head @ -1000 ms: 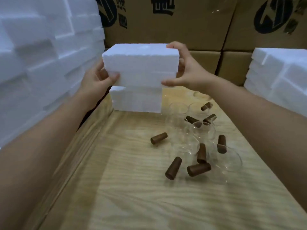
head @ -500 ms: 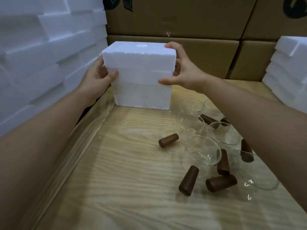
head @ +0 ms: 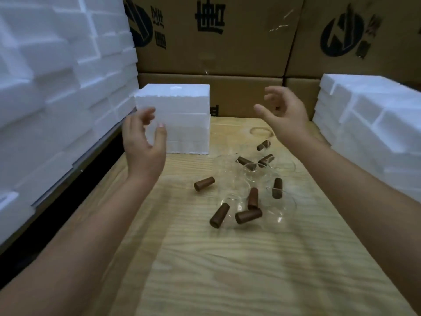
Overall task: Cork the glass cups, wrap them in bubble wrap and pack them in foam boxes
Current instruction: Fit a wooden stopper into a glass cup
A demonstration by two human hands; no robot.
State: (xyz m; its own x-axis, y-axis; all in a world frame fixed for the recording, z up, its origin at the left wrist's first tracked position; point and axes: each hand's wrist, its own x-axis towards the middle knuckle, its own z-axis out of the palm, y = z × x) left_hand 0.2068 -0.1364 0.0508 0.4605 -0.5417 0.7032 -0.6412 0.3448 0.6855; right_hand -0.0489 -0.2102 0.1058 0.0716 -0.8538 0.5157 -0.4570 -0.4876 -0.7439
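A stack of white foam boxes [head: 180, 117] stands at the back left of the wooden table [head: 227, 258]. My left hand [head: 143, 142] hovers just in front of the stack's left side, fingers loosely spread, holding nothing. My right hand [head: 282, 112] hangs in the air to the right of the stack, fingers relaxed and empty. Several clear glass cups [head: 252, 172] lie and stand at the table's middle right, mixed with several brown corks [head: 248, 215]. One cork [head: 204, 183] lies apart to the left.
A tall pile of white foam pieces [head: 57, 99] walls the left side. Another foam stack [head: 369, 124] sits at the right edge. Printed cardboard cartons [head: 216, 42] close off the back.
Both hands have let go of the upper foam box, which now rests on the stack. The hands have drawn back and apart from it.
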